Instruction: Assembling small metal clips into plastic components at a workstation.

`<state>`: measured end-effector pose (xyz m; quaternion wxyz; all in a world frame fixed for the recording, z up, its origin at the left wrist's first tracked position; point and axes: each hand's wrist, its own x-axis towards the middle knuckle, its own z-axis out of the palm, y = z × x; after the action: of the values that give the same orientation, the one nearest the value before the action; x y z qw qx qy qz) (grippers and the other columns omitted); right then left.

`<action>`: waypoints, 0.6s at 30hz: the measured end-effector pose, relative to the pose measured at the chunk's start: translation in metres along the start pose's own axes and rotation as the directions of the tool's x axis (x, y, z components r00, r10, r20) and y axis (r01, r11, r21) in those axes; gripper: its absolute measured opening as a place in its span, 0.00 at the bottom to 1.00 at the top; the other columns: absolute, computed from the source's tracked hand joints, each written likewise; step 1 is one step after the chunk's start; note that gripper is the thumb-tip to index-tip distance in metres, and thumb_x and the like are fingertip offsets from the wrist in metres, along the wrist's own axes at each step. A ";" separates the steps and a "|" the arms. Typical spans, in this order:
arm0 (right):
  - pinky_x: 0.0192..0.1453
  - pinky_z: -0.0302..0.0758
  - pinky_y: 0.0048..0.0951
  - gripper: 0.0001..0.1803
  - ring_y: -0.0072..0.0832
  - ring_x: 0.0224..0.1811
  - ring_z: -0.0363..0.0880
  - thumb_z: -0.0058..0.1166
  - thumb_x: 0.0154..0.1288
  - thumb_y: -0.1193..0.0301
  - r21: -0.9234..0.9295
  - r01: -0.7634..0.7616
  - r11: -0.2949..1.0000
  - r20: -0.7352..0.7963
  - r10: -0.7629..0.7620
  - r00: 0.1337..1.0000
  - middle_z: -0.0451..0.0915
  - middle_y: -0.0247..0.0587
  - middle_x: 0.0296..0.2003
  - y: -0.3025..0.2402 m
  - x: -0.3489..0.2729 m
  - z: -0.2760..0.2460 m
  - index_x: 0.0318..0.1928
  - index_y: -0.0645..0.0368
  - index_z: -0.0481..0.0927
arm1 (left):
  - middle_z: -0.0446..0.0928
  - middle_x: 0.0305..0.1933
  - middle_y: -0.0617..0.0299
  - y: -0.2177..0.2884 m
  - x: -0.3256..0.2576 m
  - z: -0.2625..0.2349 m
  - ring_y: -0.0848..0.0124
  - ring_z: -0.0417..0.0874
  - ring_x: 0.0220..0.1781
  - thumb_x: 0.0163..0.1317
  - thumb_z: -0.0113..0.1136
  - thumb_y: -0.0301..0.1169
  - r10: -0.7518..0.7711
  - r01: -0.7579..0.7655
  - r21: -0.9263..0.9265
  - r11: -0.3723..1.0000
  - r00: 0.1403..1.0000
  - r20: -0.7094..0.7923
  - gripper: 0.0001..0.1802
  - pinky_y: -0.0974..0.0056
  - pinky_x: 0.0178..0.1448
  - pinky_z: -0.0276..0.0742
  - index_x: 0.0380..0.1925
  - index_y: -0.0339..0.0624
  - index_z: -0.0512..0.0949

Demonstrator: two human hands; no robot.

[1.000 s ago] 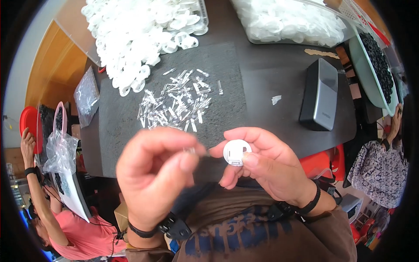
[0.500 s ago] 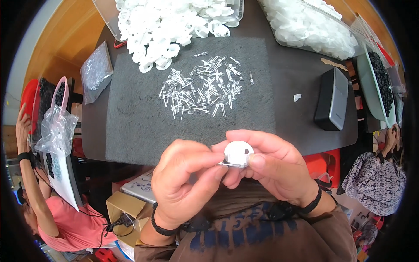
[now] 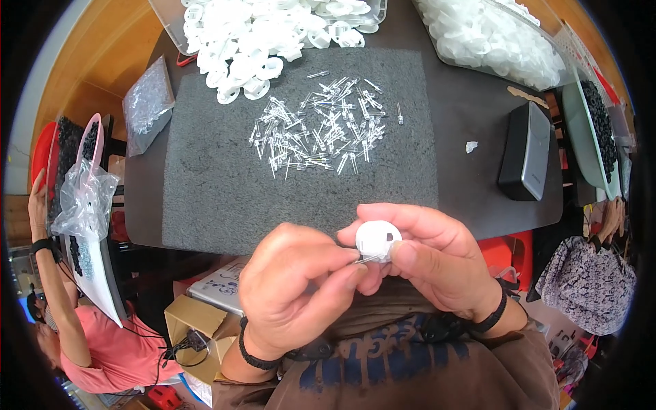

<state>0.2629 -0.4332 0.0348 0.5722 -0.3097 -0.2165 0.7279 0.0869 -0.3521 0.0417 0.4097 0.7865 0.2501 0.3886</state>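
White round cap (image 3: 378, 238) in right hand (image 3: 437, 263) grip, left hand (image 3: 294, 290) pinching pin (image 3: 369, 259) at it.

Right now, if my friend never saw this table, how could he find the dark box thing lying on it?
Start at the big grey mat in the middle of the dark table. Look past its right edge, beyond a tiny white scrap, to the dark box lying flat by itself. Everything else nearby is white or clear plastic bits, but this is one solid, smooth, dark rectangular block.

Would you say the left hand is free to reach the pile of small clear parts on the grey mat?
Probably not yet: the left hand pinches a thin clear part against the white round piece. Otherwise the way to the pile looks open.
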 end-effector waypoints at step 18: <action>0.45 0.74 0.21 0.24 0.21 0.41 0.77 0.58 0.62 0.80 -0.576 0.366 0.731 0.065 -0.405 0.912 0.73 0.46 0.53 0.005 -0.003 -0.009 0.60 0.64 0.73 | 0.77 0.28 0.58 0.006 0.000 0.002 0.68 0.77 0.25 0.45 0.69 0.18 0.058 -0.061 0.107 0.992 0.998 0.023 0.13 0.67 0.27 0.71 0.33 0.37 0.80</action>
<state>0.2658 -0.4381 0.0259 0.5964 -0.4398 -0.4668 0.4827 0.0888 -0.3566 0.0458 0.3575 0.8183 0.2430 0.3788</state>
